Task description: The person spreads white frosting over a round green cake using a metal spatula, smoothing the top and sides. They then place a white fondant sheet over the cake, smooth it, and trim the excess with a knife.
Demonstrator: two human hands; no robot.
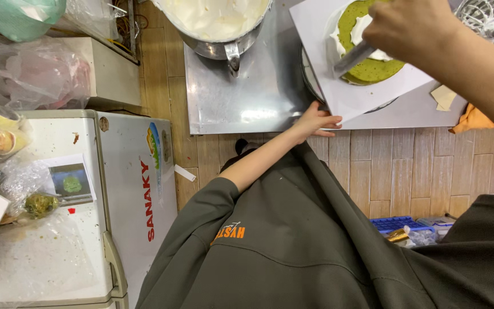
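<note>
the right hand (410, 26) is closed in a fist around the handle of a long metal spatula (354, 58), and the blade end of this spatula lies on the white cream (367, 31) on top of the round green sponge cake (373, 66). the cake sits on a square white cake board (344, 91), and this board rests on a round turntable whose dark edge (310, 83) shows under the left side of the board. the left hand (315, 121) is stretched out with the fingers open and almost flat; the fingertips touch the near corner of the white board, and it holds nothing closed inside. all this stands on a shiny steel table top (241, 97). on the same table, further away and to the left of the cake, there is a large metal mixing bowl (224, 43) filled with white whipped cream. at the far right a wire whisk head (490, 17) is visible, and just beside the board lie a small beige paper piece (444, 97) and an orange cloth (473, 120). on the left side stands a white chest freezer (132, 183), with plastic bags (35, 74) and a small green crumb lump (40, 204) on its lid. the person wears a dark grey sweatshirt (315, 246).
</note>
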